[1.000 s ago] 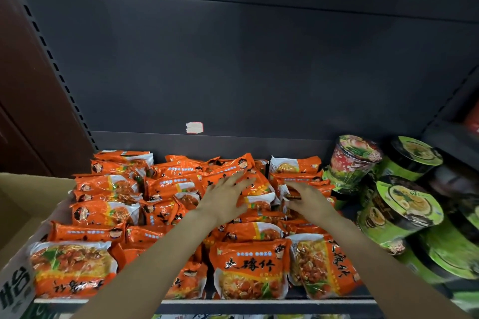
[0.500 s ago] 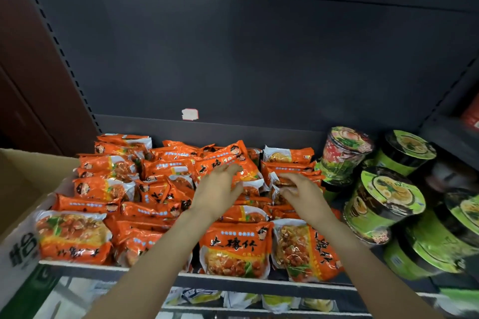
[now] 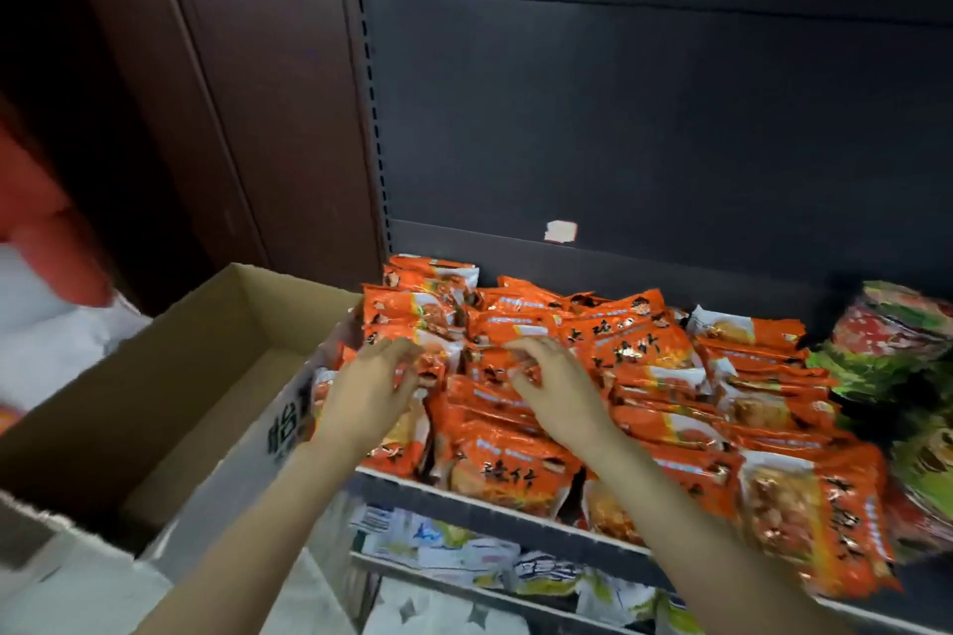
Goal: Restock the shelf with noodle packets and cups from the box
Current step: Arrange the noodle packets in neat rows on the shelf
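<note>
Orange packets: lay heaped in rows across the shelf, filling it from the left upright to the cups.
Left hand: mine rested on the packets at the heap's left edge — fingers loosely curved over one, though whether they pinched it I could not tell.
Right hand: sat just beside, fingers curled down onto a packet near the middle — grip unclear too.
Cardboard box: stood open left of the shelf, touching its corner.
Cups: blurred, at the far right.
</note>
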A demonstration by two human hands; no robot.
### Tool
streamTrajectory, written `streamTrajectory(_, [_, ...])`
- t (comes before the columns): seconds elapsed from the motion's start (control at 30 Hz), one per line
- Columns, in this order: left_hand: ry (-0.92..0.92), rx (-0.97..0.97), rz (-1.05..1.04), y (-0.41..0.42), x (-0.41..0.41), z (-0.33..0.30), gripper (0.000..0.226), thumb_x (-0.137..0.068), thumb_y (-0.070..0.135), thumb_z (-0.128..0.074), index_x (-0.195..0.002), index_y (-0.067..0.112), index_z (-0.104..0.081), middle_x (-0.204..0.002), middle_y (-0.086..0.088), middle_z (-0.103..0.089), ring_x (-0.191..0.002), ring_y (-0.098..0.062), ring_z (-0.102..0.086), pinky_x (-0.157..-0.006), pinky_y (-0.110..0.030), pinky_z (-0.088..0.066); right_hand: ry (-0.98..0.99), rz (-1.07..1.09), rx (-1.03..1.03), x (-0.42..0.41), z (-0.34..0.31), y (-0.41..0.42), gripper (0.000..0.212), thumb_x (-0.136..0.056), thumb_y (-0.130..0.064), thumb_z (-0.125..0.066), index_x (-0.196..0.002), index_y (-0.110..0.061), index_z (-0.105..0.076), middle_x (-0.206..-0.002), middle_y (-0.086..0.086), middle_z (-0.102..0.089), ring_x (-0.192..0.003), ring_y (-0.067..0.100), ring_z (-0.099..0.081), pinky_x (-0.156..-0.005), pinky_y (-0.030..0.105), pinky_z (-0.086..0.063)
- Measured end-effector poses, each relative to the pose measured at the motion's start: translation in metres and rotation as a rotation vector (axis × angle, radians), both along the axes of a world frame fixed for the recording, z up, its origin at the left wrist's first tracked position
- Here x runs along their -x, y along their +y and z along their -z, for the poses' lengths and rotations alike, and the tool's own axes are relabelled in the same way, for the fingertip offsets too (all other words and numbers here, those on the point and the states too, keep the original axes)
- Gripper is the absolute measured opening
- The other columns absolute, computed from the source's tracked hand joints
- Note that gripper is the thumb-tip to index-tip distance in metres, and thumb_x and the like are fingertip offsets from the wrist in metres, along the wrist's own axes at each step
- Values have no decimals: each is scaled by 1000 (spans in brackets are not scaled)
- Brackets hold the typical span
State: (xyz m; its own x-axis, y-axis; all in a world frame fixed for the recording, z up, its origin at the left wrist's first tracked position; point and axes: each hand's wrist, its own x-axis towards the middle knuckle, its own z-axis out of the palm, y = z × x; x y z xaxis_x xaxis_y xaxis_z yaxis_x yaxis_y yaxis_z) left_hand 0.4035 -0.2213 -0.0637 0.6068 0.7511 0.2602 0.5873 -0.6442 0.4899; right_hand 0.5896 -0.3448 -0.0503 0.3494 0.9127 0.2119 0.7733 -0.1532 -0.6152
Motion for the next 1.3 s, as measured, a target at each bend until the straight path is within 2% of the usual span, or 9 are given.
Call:
streamTrajectory(0.13, [117,20,105,53,62,6,32,-86,11,-57,-118,17,-60,-128,-6,-56,-114,-28,-53,-88,-37,-46,0,31,7,62,7,44,33,-91,-16,-56,-124,-18,-56,-122,2,-55,-119,18,-49,-99,27,-37])
streamTrajectory(0.23, [281,22,243,84,88,7,51,-86,19,-60,-134,21,-46,-142,-2,-44,-123,-25,-44,-97,-36,-41,-36,50,93,98,13,68,42,-92,-20,-56,-133,-18,-49,-135,2,-46,-131,18,-38,-106,28,-31])
streamTrajectory(0.37, [436,-13,399,110,94,14,83,-78,34,-70,-146,25,-23,-153,3,-24,-136,-20,-28,-106,-43,-34,-267,98,227,124,23,93,62,-89,-32,-62,-142,-18,-36,-142,2,-40,-133,20,-33,-109,30,-27])
streamTrajectory(0.47, [531,-89,459,120,87,27,99,-74,40,-74,-149,24,-11,-155,2,-15,-142,-19,-15,-110,-44,-28,-419,128,418,135,33,105,80,-82,-44,-67,-147,-20,-25,-145,4,-34,-137,23,-27,-116,35,-15])
streamTrajectory(0.57, [525,-175,454,125,81,37,102,-74,41,-75,-149,23,-8,-155,0,-13,-143,-20,-10,-112,-40,-21,-538,166,512,140,43,114,90,-78,-49,-68,-148,-19,-19,-146,7,-33,-139,24,-27,-118,38,-2])
streamTrajectory(0.73, [497,-321,455,131,67,47,98,-74,42,-73,-148,21,-11,-150,-5,-22,-141,-21,-18,-114,-38,-17,-726,213,551,145,53,123,91,-77,-50,-69,-145,-11,-22,-136,12,-40,-131,27,-35,-117,42,3])
streamTrajectory(0.93, [465,-376,417,137,54,48,80,-78,35,-69,-141,21,-23,-139,-4,-33,-130,-21,-31,-106,-38,-28,-816,270,531,139,56,135,77,-71,-44,-77,-130,-7,-44,-122,13,-51,-122,29,-46,-117,41,-7])
streamTrajectory(1.13, [443,-367,354,138,46,48,76,-80,33,-67,-141,21,-23,-141,-4,-33,-130,-21,-33,-106,-38,-29,-738,301,503,134,55,149,72,-71,-34,-79,-127,-10,-41,-122,12,-48,-116,28,-47,-106,36,-34])
streamTrajectory(1.3, [382,-221,391,138,54,47,92,-74,45,-71,-145,24,-17,-144,-1,-28,-133,-19,-27,-106,-35,-28,-591,194,487,129,49,137,81,-76,-39,-74,-137,-10,-28,-135,13,-33,-127,27,-34,-109,35,-30])
